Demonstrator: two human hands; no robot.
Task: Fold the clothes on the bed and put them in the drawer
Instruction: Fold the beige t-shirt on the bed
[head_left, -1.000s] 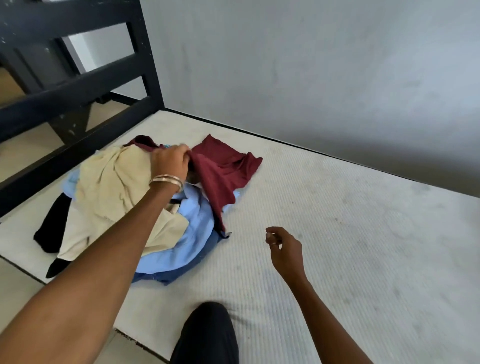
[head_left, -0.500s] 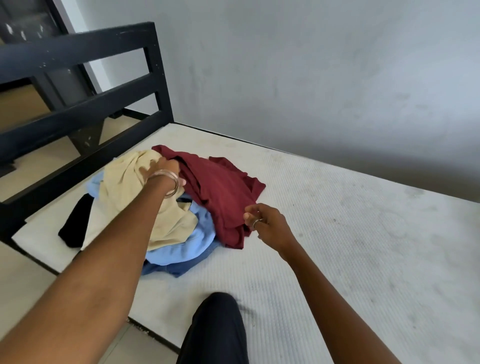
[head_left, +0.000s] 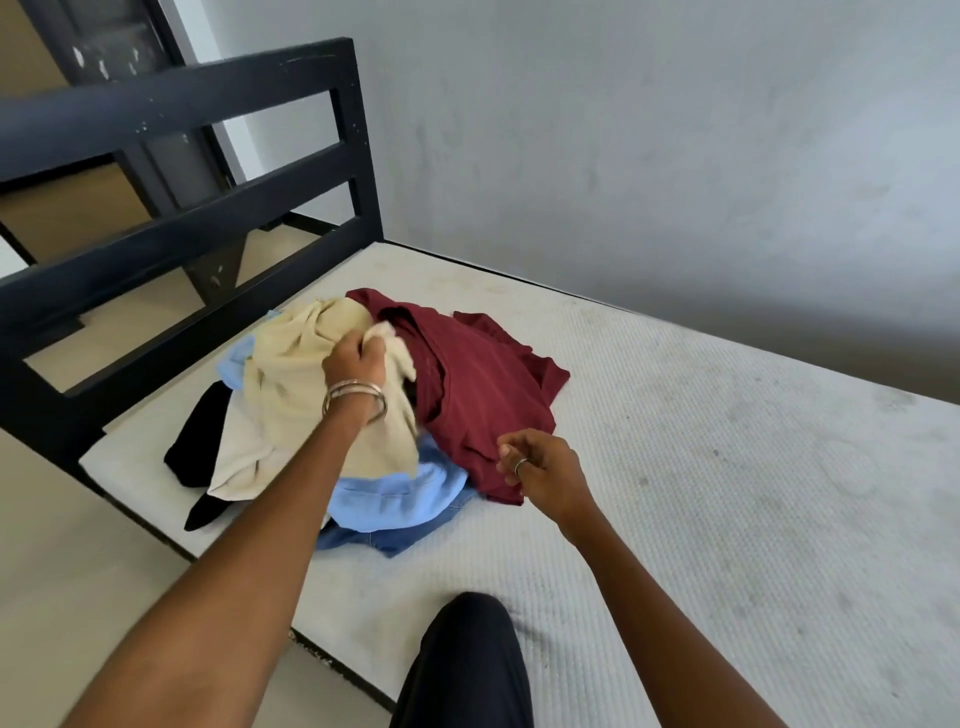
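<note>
A pile of clothes lies at the near left corner of the white mattress (head_left: 727, 493). On top is a cream garment (head_left: 283, 395), with a maroon shirt (head_left: 483, 405) to its right. Beneath them lie a light blue garment (head_left: 395, 493), darker blue jeans (head_left: 384, 540) and a black piece (head_left: 200, 447). My left hand (head_left: 356, 358), with bangles at the wrist, grips a bunched fold of the cream garment at the top of the pile. My right hand (head_left: 545, 467), fingers loosely curled, hovers at the maroon shirt's lower hem; whether it pinches the hem I cannot tell. No drawer is in view.
A black metal bed rail (head_left: 182, 171) stands along the left side of the mattress. A grey wall (head_left: 675, 156) runs behind the bed. My knee in dark trousers (head_left: 467, 660) rests on the mattress's near edge. Beige floor (head_left: 52, 571) lies at the lower left.
My left hand has let go of the maroon shirt and now grips the cream garment. My right hand has come in from the bare mattress to the maroon hem.
</note>
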